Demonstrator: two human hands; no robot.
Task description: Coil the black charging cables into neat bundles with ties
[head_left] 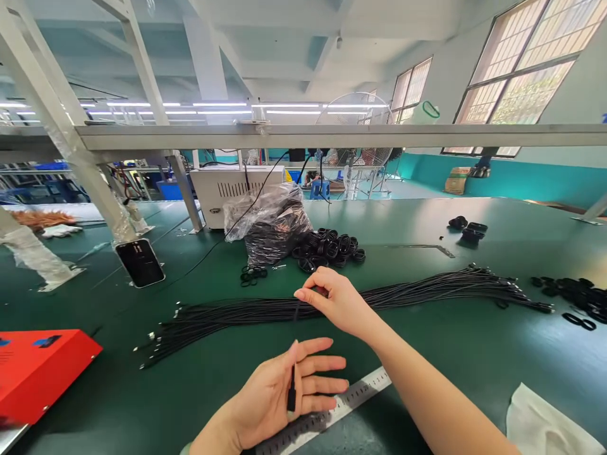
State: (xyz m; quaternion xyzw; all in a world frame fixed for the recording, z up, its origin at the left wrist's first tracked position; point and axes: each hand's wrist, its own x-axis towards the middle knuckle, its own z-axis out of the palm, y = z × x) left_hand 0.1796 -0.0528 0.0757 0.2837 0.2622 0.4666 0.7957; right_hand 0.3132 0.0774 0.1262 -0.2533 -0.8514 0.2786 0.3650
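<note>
At the near edge of the green workbench (417,218), you're holding your left hand (270,392) palm-up, fingers spread, with a small black plug (291,388) pressed upright against them — just above a steel ruler (351,398). Your right hand (332,303) is pinching narrow at the long bundle of black cables (303,309), which is stretching across the middle of the bench. Toward the far edge, black rubber rings (329,249) are lying heaped beside a clear plastic bag (270,224) — another scatter of rings (569,297) is sitting by the right edge. A red metal case (38,373) is resting at the left edge, a white cloth (545,423) at the near right corner.
</note>
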